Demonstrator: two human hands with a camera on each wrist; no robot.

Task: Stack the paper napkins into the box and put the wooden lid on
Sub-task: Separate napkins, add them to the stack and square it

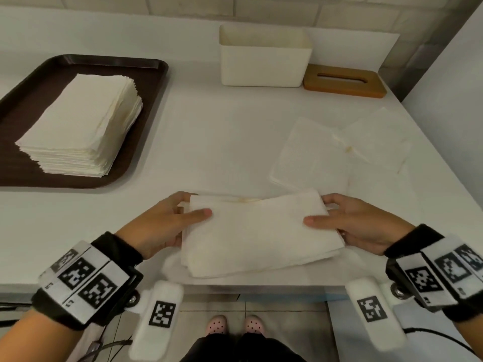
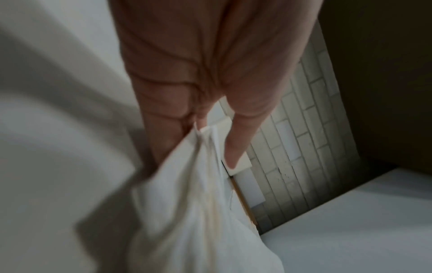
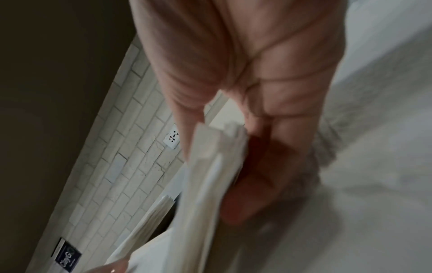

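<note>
Both hands on the job: left hand (image 1: 167, 220) clamping the left end of a small bundle of napkins (image 1: 258, 233), right hand (image 1: 358, 223) clamping the right end, thumbs on top, fingers curled beneath. Bundle held low over the near edge of the table (image 1: 209, 142), long axis running left to right, straight across the body. Wrist views blurred, but paper edges pinched between thumb and fingers in both.

Now the target: white box (image 1: 265, 58) standing open at the far side of the table, straight ahead and a touch right of centre, well apart from the bundle. Long side of the box also lying left to right, so bundle and opening already lined up; a straight push forward and a drop in, by the look of it, no turning needed. Right hand slightly the nearer.

Wooden lid (image 1: 345, 81) lying flat just beside the box on its right, slot up, not yet on. Big stack of napkins (image 1: 81, 126) waiting on the brown tray (image 1: 23, 100) far left. A couple of loose napkins (image 1: 339, 150) spread flat on the right.
</note>
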